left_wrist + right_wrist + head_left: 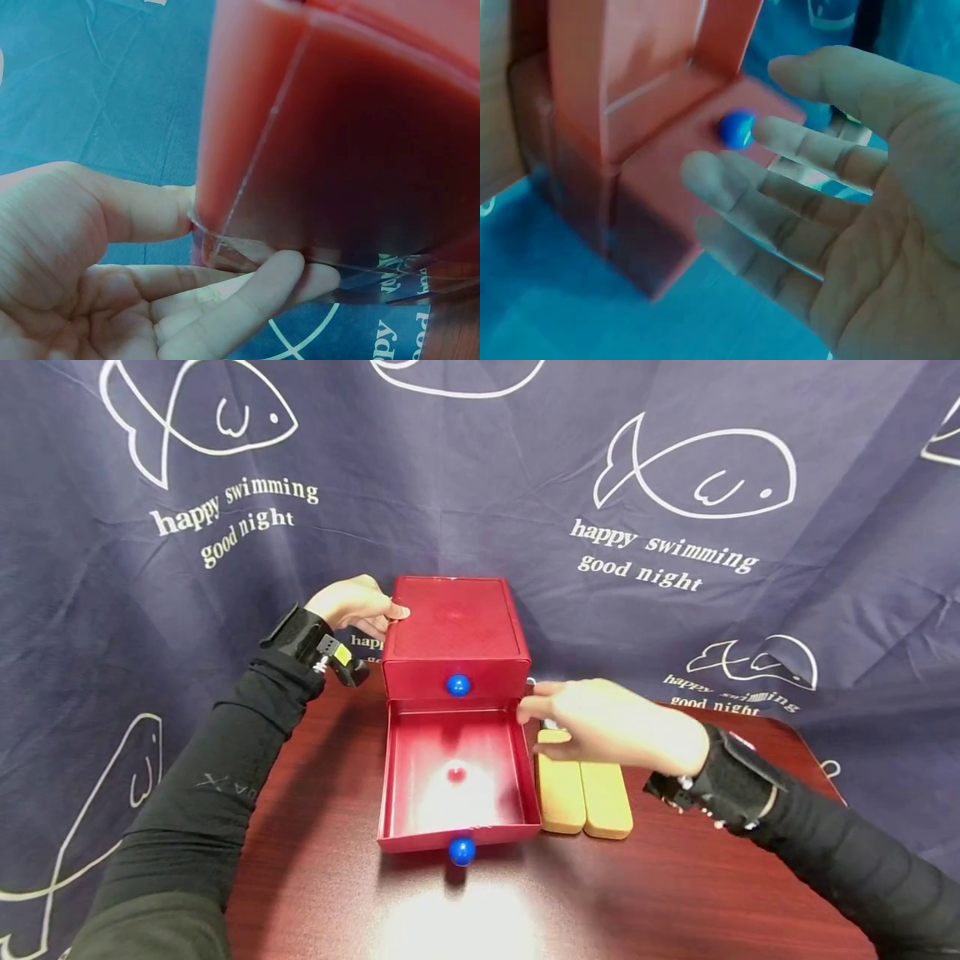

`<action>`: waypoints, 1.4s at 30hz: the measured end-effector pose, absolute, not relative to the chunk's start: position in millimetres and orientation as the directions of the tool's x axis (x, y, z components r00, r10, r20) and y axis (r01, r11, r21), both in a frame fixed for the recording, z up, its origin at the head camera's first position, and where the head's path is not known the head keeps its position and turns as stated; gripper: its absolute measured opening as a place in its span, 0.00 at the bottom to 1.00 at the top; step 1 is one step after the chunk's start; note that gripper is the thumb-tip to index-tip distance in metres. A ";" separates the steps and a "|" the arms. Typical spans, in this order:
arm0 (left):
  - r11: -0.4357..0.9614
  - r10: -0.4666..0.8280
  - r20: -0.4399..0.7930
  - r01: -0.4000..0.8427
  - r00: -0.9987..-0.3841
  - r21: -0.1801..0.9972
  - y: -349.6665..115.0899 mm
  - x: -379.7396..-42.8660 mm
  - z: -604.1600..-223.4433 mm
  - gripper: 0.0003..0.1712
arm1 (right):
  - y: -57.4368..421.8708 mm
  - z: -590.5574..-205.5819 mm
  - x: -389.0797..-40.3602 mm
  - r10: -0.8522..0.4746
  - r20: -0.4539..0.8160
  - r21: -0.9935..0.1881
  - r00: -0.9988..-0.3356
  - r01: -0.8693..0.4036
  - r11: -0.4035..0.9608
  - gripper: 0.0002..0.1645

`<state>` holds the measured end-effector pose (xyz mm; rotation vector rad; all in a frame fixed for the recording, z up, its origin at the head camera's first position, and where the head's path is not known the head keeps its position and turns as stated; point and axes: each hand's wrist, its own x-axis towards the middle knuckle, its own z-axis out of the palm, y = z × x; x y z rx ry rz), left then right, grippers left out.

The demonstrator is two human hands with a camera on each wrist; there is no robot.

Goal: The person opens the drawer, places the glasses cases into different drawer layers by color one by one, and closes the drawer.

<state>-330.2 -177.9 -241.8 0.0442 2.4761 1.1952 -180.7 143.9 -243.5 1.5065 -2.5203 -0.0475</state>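
Note:
A red two-drawer box (456, 620) stands on the table, its upper drawer closed with a blue round knob (458, 685). The lower drawer (385, 777) is pulled out, with nothing inside, and has a blue knob (462, 852) too. My left hand (360, 604) grips the box's far left corner, thumb on the top edge and fingers round the back; the left wrist view shows the thumb and fingers (277, 281) on either side of that corner. Beside the box's right side hovers my right hand (600, 720), fingers spread and loosely bent. In the right wrist view the palm holds nothing.
Two yellow rounded blocks (561, 789) lie side by side just right of the open drawer, partly under my right hand. Small metallic items show behind them. A dark blue curtain (465, 485) with fish drawings hangs directly behind the reddish-brown table (675, 877).

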 end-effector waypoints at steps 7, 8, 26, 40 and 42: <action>0.622 0.189 -0.335 -0.152 -0.923 0.768 -178.9 -327.2 -238.3 0.14 | 173.9 -247.5 -218.3 -0.786 0.131 0.024 -0.605 -0.790 0.612 0.15; 0.624 0.186 -0.336 -0.153 -0.923 0.766 -179.2 -327.1 -238.1 0.15 | 177.9 -249.7 -223.6 -0.775 0.126 0.016 -0.619 -0.780 0.626 0.15; 0.622 0.185 -0.344 -0.162 -0.921 0.766 -181.0 -329.1 -238.2 0.21 | 242.6 -313.1 -282.3 -0.686 -0.025 -0.130 -0.727 -0.678 0.723 0.33; 0.637 0.191 -0.342 -0.149 -0.920 0.756 -180.4 -330.5 -242.2 0.23 | 271.5 -371.4 -301.9 -0.649 -0.035 -0.104 -0.760 -0.643 0.759 0.37; 0.636 0.194 -0.343 -0.149 -0.919 0.757 -180.3 -330.2 -242.4 0.23 | 273.4 -376.5 -304.1 -0.645 -0.033 -0.118 -0.764 -0.638 0.761 0.37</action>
